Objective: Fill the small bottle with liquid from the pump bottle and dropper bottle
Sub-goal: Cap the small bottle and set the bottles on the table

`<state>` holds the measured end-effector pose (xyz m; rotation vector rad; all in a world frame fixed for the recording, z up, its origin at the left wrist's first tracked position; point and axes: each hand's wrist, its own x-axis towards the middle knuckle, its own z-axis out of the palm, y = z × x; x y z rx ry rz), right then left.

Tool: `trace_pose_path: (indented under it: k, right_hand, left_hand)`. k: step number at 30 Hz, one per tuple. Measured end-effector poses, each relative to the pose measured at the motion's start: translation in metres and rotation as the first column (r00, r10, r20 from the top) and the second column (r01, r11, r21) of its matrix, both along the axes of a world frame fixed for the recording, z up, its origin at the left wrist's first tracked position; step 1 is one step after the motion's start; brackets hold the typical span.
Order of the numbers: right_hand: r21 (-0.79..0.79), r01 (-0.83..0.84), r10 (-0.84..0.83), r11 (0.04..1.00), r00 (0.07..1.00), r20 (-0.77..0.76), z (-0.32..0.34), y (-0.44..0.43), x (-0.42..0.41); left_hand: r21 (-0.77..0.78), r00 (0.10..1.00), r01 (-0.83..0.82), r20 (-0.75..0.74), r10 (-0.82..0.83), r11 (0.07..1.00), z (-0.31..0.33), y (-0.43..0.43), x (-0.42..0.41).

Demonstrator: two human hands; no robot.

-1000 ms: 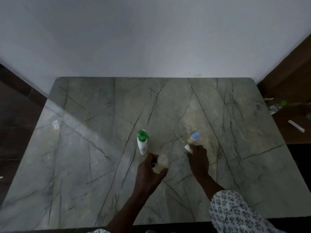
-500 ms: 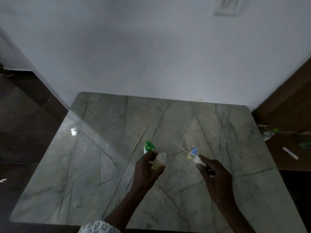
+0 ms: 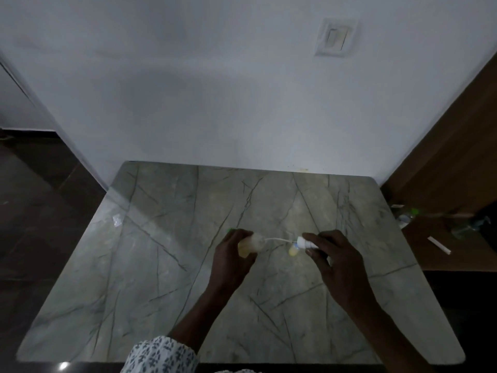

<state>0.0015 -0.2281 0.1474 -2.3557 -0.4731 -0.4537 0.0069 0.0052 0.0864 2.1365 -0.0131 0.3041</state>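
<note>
My left hand (image 3: 232, 258) grips the small translucent bottle (image 3: 251, 244), which holds some yellowish liquid and is tilted with its mouth toward the right. My right hand (image 3: 334, 258) pinches a white cap (image 3: 302, 241) with a thin white tube (image 3: 277, 239); the tube's tip reaches the small bottle's mouth. The dropper bottle (image 3: 292, 250), yellowish with a blue top, stands on the marble table (image 3: 161, 278) just below the cap. Only a green sliver of the pump bottle (image 3: 230, 230) shows behind my left hand.
A small clear scrap (image 3: 117, 219) lies on the table's far left. A white wall with a switch plate (image 3: 334, 37) rises behind the table. To the right, a brown wooden surface carries bottles (image 3: 406, 215) and a white stick (image 3: 439, 244).
The view has tilted upward. My left hand lifted the small bottle in front of the pump bottle. My right hand carried the cap leftward until its tube met the small bottle's mouth.
</note>
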Motion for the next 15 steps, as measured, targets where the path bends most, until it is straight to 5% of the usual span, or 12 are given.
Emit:
trace_pose_path:
  k: [8, 15]
  right_hand:
    - [-0.009, -0.132, 0.131, 0.991, 0.987, -0.089, -0.009, 0.019, 0.001]
    - [0.231, -0.03, 0.098, 0.973, 0.953, -0.287, 0.0, 0.028, 0.02]
  left_hand:
    - [0.158, 0.996, 0.091, -0.004, -0.091, 0.983, -0.001, -0.02, -0.013]
    - [0.123, 0.995, 0.098, -0.012, -0.097, 0.988, 0.012, -0.022, -0.006]
